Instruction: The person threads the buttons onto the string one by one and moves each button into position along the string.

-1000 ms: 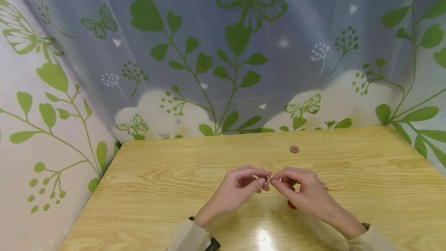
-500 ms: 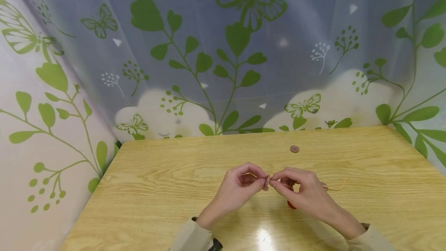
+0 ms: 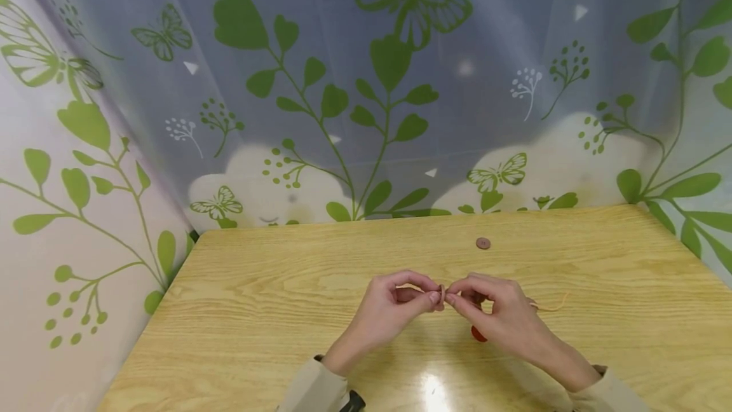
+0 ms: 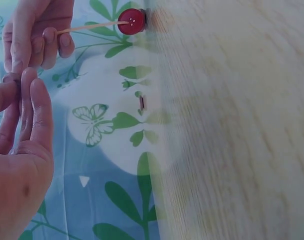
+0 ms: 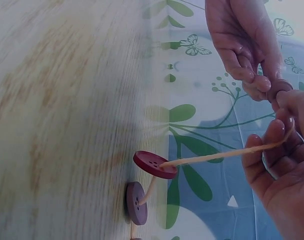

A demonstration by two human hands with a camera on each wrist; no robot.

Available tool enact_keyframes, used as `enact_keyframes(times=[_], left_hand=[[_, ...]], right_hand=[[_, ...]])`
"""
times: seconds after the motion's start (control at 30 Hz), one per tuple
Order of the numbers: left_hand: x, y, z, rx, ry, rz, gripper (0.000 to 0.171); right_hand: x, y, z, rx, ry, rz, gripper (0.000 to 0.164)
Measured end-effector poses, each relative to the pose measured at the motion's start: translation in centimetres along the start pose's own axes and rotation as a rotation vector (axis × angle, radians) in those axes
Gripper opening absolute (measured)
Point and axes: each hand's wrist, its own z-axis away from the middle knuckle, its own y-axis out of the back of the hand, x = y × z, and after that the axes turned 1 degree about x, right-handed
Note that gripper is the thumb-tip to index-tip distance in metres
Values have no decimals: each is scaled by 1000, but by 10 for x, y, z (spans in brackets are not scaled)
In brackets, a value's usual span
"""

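Observation:
My left hand (image 3: 389,310) pinches a small brownish button (image 5: 279,89) between thumb and fingers, on edge above the table. Right against it, my right hand (image 3: 506,310) holds a pale orange cord (image 5: 207,157) in its fingers; the fingertips hide whether the cord's end is in a hole. From the right hand the cord runs down through a red button (image 5: 154,165), then on to a dull mauve button (image 5: 137,203) that stands tilted at the tabletop. In the head view the red button (image 3: 479,334) shows partly behind the right hand.
Another brown button (image 3: 483,243) lies flat on the wooden table (image 3: 274,285), toward the back edge. The cord's loose tail (image 3: 555,308) rests on the wood right of the right hand. A patterned curtain (image 3: 320,81) stands behind the table.
My left index finger, which stretched out over the button a second ago, has bent back and now pinches it with the thumb. The right hand has stayed nearly still.

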Motion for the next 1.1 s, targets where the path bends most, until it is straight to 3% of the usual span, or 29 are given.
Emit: enact_keyframes(times=[0.2,0.47,1.1], left_hand=[[-1,0,0,-11,-40,-76,15],[-2,-1,1,-21,-149,-335,9],[-5,3,2,-82,-99,-284,11]], right_hand=[[0,0,0,-5,9,-22,26],[-1,1,0,-10,18,-18,27],[3,2,3,-41,64,-36,34]])
